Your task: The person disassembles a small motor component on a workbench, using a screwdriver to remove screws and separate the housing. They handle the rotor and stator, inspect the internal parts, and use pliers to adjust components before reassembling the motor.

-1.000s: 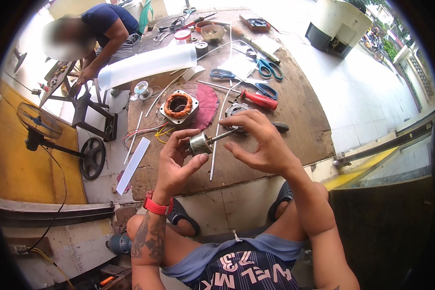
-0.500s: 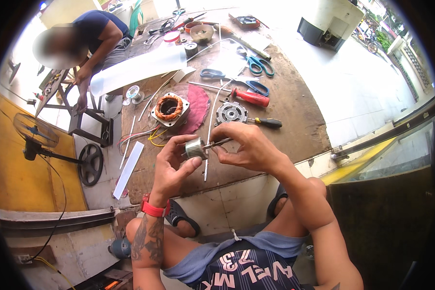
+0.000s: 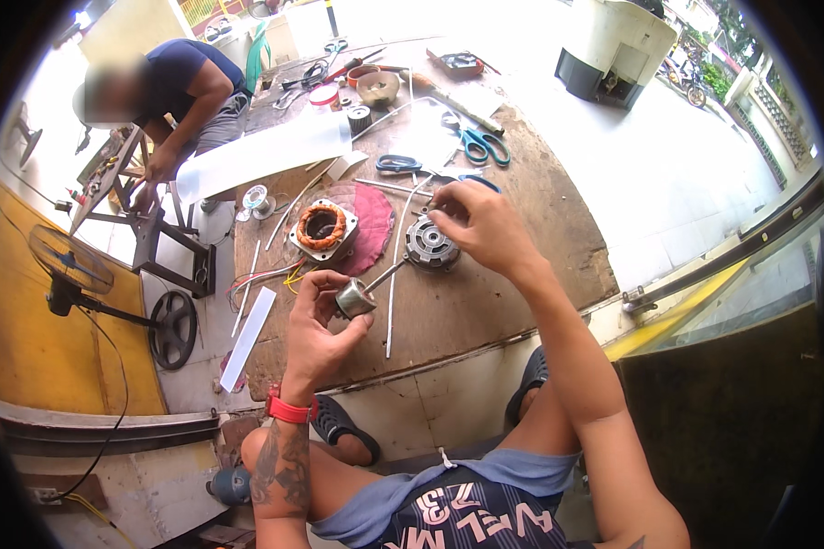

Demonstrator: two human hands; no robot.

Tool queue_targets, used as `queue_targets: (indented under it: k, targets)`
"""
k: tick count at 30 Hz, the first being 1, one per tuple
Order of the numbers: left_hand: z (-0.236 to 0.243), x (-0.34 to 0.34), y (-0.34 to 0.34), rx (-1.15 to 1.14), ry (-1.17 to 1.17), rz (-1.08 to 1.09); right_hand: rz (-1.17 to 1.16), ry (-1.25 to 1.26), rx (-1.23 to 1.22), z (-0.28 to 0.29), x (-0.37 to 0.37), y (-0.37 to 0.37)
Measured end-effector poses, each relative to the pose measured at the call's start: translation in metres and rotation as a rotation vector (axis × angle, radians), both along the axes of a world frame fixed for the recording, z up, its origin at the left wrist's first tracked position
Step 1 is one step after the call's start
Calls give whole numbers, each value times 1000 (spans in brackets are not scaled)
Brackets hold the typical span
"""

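Note:
My left hand (image 3: pixel 319 328) grips a small silver motor rotor (image 3: pixel 355 300), its shaft slanting up to the right. The shaft's tip comes close to a round grey motor end cover (image 3: pixel 432 243) on the wooden table. Over the far right side of that cover is my right hand (image 3: pixel 476 224), thumb and fingers bent together among small parts. Whatever lies between those fingertips is too small to make out. Left of the cover, a motor stator (image 3: pixel 323 231) with orange-bound windings and coloured leads rests partly on a pink cloth (image 3: pixel 379 224).
Two blue-handled scissors (image 3: pixel 482 146) lie on the table (image 3: pixel 558 220). A white sleeve (image 3: pixel 366 142) or tube, a solder spool (image 3: pixel 258 201) and a white strip (image 3: pixel 248 340) are leftward. Another person (image 3: pixel 192 82) works at far left. A fan (image 3: pixel 69 274) stands at left.
My right hand has left the rotor shaft and moved up and right to the end cover. My left hand has lowered slightly, still with the rotor, whose shaft now points more upward.

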State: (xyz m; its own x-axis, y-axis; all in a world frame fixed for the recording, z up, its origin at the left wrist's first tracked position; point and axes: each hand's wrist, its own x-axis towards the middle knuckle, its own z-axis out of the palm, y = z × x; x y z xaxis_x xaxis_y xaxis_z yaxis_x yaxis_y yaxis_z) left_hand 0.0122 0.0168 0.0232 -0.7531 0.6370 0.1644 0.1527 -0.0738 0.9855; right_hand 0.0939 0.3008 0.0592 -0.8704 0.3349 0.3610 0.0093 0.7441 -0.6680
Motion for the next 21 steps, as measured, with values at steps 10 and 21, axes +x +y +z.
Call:
queue_targets:
  k: [10,21]
  targets:
    - [-4,9,9,-359,513,184,-26,75,72,-20,-26,3]
    - [6,2,5,-352,851,221,-111,189,222,-8,14,16]
